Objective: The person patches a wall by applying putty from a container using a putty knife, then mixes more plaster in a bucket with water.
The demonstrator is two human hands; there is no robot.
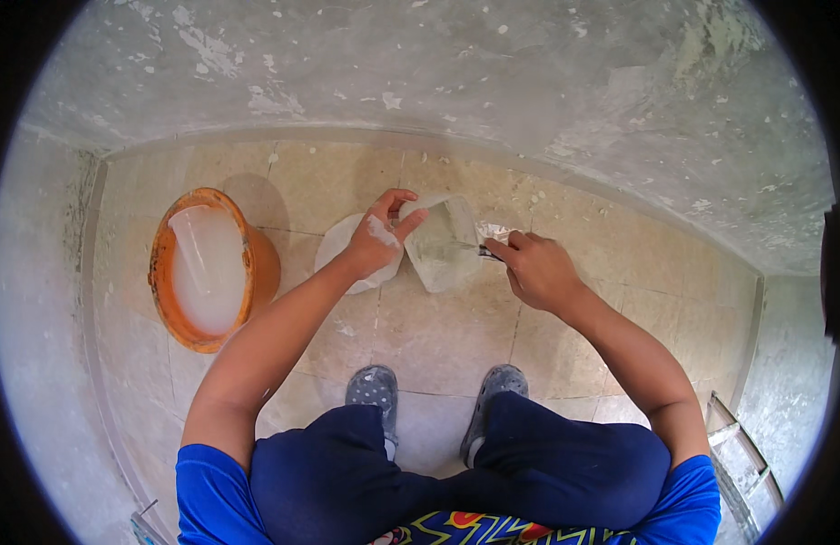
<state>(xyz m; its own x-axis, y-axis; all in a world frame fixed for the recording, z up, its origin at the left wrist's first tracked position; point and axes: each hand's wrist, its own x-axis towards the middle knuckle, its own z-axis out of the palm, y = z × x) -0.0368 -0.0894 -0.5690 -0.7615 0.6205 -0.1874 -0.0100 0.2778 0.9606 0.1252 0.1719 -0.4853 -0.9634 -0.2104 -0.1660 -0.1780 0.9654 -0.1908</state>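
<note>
A tilted, translucent whitish plastic container (441,250) is just above the tiled floor in front of me. My left hand (384,234), smeared with white on its back, grips the rim on the container's left side with thumb and fingers. On the other side, my right hand (540,271) is closed round a short dark-handled tool (489,252). The tool's far end reaches to the container's inner wall; its shape there cannot be made out. Partly hidden below my left wrist is a round white object (336,243) on the floor.
An orange bucket (267,263) of milky liquid stands at the left, with a clear plastic piece (191,241) leaning in it. Grey walls (420,64) with flaking patches enclose the tiled floor (429,345). A metal ladder (745,463) lies or stands at the lower right.
</note>
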